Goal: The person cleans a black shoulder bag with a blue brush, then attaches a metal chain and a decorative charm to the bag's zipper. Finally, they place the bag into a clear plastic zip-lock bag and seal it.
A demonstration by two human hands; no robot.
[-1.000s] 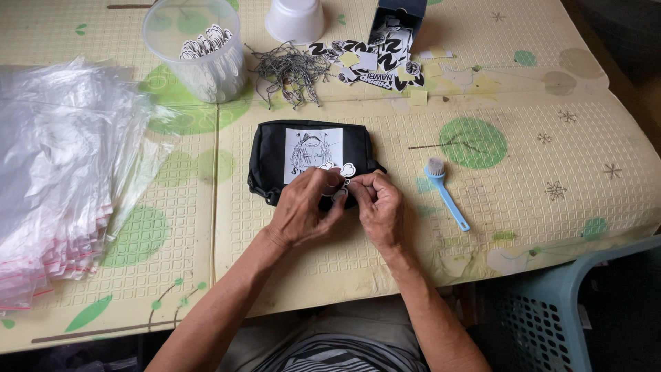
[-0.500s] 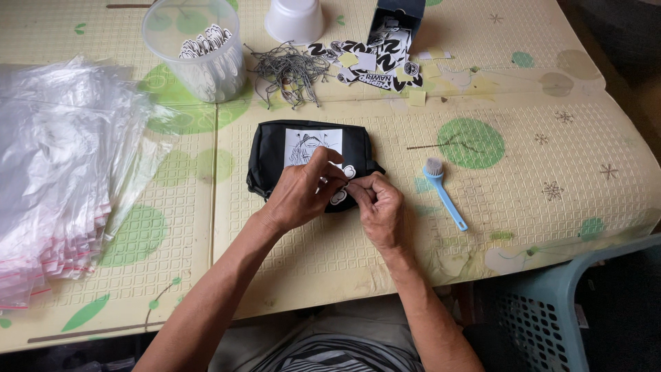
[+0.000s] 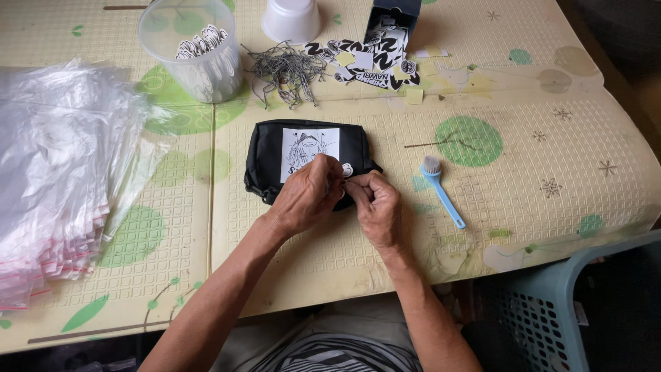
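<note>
A black pouch (image 3: pixel 265 155) with a white printed picture patch (image 3: pixel 310 146) lies on the yellow mat (image 3: pixel 330 255). My left hand (image 3: pixel 306 196) and my right hand (image 3: pixel 375 207) meet over the pouch's lower right corner, fingers pinched together on small white tags (image 3: pixel 348 169) attached there. The hands cover most of the tags and whatever fastens them.
A stack of clear plastic bags (image 3: pixel 55 179) lies at the left. At the back stand a clear tub of tags (image 3: pixel 193 52), a pile of grey strings (image 3: pixel 289 69), a white cup (image 3: pixel 292 19) and a dark box spilling stickers (image 3: pixel 385 48). A blue brush (image 3: pixel 441 189) lies right of the pouch. A blue basket (image 3: pixel 571 310) stands lower right.
My left hand has closed in over the tags, hiding most of them. My right hand stays pinched at the same corner. The pouch has not moved.
</note>
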